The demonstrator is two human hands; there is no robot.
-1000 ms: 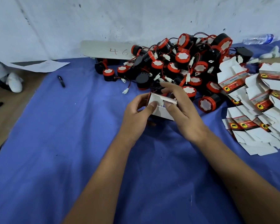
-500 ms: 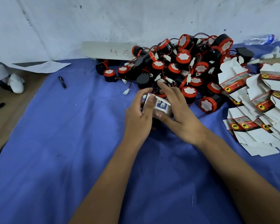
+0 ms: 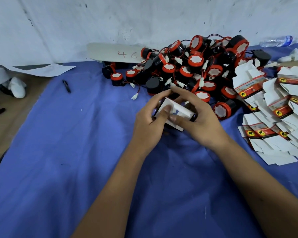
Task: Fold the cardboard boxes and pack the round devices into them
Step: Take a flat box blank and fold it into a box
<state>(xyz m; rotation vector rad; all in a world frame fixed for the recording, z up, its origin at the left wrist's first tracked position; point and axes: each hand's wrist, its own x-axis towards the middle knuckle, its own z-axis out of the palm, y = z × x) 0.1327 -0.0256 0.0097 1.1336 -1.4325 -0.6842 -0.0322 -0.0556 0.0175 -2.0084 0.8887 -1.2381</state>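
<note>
both hands [image 3: 175,124] gripping small box [image 3: 175,111], contents hidden

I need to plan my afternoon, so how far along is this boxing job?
Early on. No finished boxes are in view. In hand: one small box, held by the left hand and right hand, flaps being folded. Left: the pile of round devices and the stack of flat boxes.

Small white box [image 3: 175,111] between both hands

Blue cloth [image 3: 76,160] carries heaped round devices [image 3: 196,69]; flat cardboard boxes [image 3: 272,117] beside; a pen [image 3: 66,86].
</note>
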